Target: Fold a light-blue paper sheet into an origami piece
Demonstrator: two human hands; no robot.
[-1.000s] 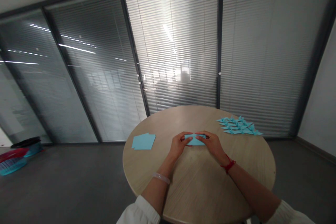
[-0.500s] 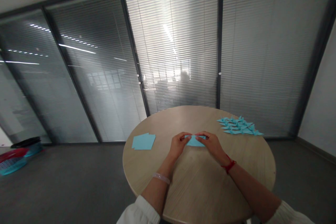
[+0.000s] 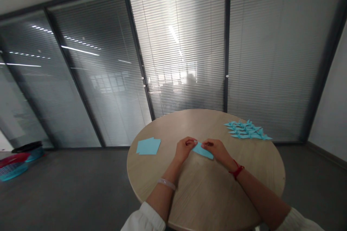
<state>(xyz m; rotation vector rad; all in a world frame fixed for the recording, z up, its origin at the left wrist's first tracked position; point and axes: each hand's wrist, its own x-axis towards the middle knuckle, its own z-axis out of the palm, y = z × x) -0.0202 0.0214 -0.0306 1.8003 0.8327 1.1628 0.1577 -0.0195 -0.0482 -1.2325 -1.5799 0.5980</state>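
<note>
A folded strip of light blue paper point(image 3: 202, 151) lies on the round wooden table point(image 3: 206, 187), slanting down to the right. My left hand point(image 3: 185, 149) pinches its upper left end, and my right hand point(image 3: 217, 149) has its fingertips on the upper edge. Left of the hands lies a small stack of square blue paper sheets point(image 3: 148, 146). Several folded blue paper cranes point(image 3: 246, 130) lie overlapping at the far right of the tabletop, out of reach of my fingers.
Red and teal plastic baskets point(image 3: 12, 168) with a black lid or bin sit on the grey floor at far left. Behind the table stands a glass partition with blinds point(image 3: 184, 43). A blurred figure shows through it.
The blue paper strip has swung from nearly level to a slant, its right end now lower and toward me. My hands have drawn slightly apart at the fingertips.
</note>
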